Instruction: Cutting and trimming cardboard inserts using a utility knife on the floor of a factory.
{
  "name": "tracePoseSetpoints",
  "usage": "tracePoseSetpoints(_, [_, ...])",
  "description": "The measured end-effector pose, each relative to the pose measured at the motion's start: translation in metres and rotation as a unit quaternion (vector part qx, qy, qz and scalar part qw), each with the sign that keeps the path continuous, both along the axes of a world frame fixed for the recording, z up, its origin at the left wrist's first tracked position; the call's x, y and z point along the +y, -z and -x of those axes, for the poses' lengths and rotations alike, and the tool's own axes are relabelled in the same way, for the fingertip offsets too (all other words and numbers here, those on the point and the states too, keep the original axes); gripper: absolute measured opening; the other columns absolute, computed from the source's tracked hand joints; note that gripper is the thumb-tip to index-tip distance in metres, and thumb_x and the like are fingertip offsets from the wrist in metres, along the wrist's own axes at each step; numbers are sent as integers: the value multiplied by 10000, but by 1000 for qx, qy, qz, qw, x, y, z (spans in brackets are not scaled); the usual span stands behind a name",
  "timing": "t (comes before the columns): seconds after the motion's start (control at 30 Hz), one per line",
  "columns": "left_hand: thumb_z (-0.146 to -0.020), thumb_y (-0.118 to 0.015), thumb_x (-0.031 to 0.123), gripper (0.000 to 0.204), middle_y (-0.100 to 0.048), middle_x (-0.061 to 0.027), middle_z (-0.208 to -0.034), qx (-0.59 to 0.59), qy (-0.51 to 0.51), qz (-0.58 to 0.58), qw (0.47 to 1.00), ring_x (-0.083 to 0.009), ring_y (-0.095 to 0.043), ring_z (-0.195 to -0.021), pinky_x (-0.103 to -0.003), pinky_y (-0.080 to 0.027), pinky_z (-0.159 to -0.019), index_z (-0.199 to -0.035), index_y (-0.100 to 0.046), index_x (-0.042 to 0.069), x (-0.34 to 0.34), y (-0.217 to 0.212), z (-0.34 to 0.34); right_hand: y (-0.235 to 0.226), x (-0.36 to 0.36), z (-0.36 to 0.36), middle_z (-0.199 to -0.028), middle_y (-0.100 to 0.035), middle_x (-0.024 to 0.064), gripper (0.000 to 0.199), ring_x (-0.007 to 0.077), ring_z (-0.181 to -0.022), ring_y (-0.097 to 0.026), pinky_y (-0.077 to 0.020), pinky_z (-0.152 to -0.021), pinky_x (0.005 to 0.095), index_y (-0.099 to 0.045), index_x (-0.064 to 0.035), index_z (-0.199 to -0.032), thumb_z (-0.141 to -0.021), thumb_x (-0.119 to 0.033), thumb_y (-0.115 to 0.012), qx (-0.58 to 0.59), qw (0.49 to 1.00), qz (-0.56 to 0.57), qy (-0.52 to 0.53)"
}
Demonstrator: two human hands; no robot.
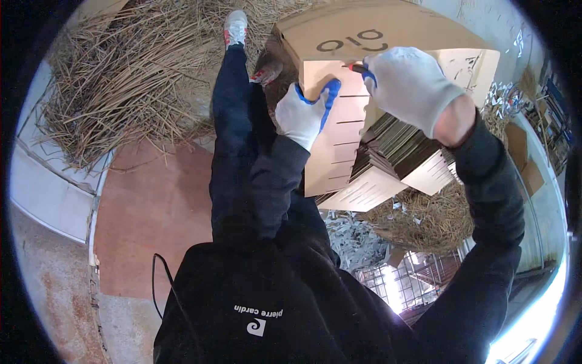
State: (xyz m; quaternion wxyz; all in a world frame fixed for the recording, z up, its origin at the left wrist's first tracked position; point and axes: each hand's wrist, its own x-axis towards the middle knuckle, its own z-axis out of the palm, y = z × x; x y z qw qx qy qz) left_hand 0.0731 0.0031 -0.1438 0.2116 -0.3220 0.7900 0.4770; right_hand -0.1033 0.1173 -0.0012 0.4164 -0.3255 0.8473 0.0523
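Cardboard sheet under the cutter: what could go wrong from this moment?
1. The left hand presses the slotted cardboard sheet just beside the small cutter gripped in the right hand; a slip could likely reach the gloved fingers.
2. The sheet leans on a slanted stack of cardboard pieces, which might slide.
3. Loose straw around the feet could cause a stumble.

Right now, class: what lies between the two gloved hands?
In the head view, only slotted cardboard sheet spans between left hand and right hand, which grips a small red-tipped tool.
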Motion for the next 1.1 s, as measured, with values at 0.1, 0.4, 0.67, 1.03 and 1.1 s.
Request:
tracePoseSetpoints(0.1, [-724, -802, 593, 575, -704, -212, -780, 2, 4, 10, 1000, -416, -699, -776, -497, -547, -690, -869, -678, 50, -2, 5, -10, -4, -3, 5, -798, -694, 195, 219, 360, -791, -692, -545, -756, 465, -697, -15, -941, -903, -215, -616, -59, 997, -12, -53])
tracePoseSetpoints(0.4, [-738, -821, 484, 503, -710, -215, -827, -20, 11, -3, 1000, -418, -697, -814, -500, -542, -716, -943, -687, 45, -2, -3, -2, -9, 1, 3, -837, -703, 193, 245, 372, -829, -690, -540, -763, 478, -690, -20, -1026, -917, -219, -597, -60, 996, -66, 27])
tracePoseSetpoints(0.67, [-736, -819, 471, 492, -707, -222, -813, -15, 15, 2, 1000, -417, -696, -793, -508, -540, -707, -910, -664, 37, 1, 3, -11, 5, 14, -3, -759, -694, 166, 174, 344, -752, -699, -552, -722, 444, -700, -51, -850, -881, -190, -599, -1, 1000, 6, 10])
tracePoseSetpoints(1.03, [-739, -811, 458, 486, -703, -229, -818, -34, 28, 23, 999, -423, -697, -810, -512, -541, -717, -924, -665, 33, -1, 8, -9, -8, 25, 8, -780, -694, 193, 229, 371, -751, -688, -544, -716, 462, -709, -28, -903, -911, -224, -591, -25, 999, -28, 24])
tracePoseSetpoints(1.1, [-737, -808, 447, 474, -706, -223, -826, -33, 19, 19, 999, -420, -696, -815, -510, -544, -727, -932, -667, 38, -4, 5, -13, -24, 24, 5, -796, -706, 206, 229, 362, -783, -708, -561, -765, 459, -737, -29, -854, -874, -178, -564, -11, 997, -54, 55])
